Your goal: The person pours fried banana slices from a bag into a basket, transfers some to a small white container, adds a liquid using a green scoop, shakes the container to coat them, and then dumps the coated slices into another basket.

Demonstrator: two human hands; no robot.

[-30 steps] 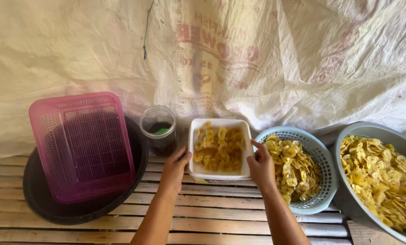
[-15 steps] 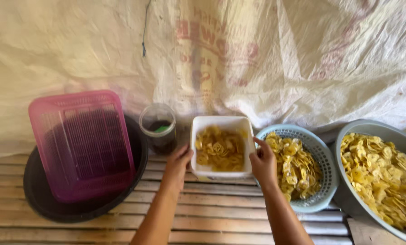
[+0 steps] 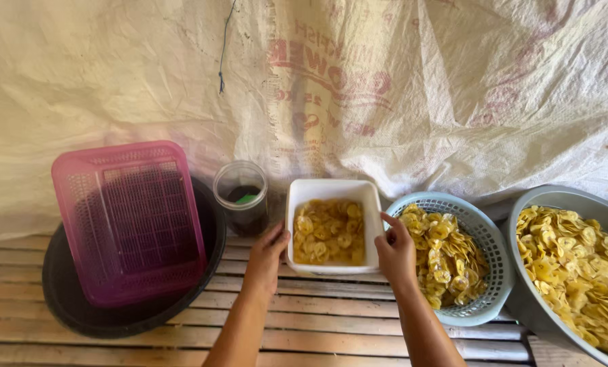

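I see both hands on a white tub [image 3: 332,191] that sits on a slatted wooden bench [image 3: 317,323], near the middle of the view. My left hand [image 3: 266,258] lies against the tub's left wall, fingers together and curved along the side, thumb near the rim. My right hand [image 3: 395,250] grips the right wall near its front corner, fingers curled on the outside and the thumb pointing up at the rim. The tub is about half full of yellow chips [image 3: 329,231], thin round slices lying in a loose layer.

Just right of the tub, touching or nearly touching it, stands a pale blue basket [image 3: 484,234] with a slotted wall, also holding a heap of the same yellow slices. Further right, partly cut off by the edge of the view, is a large grey basin [image 3: 531,299] piled with more slices.

Left of the tub stands a clear jar [image 3: 241,197] with no lid; something dark fills its lower part and a small green thing shows inside. Beyond that, a pink crate [image 3: 130,221] lies upside down on a wide black pan [image 3: 124,316]. A white woven sheet [image 3: 181,81] hangs behind everything.
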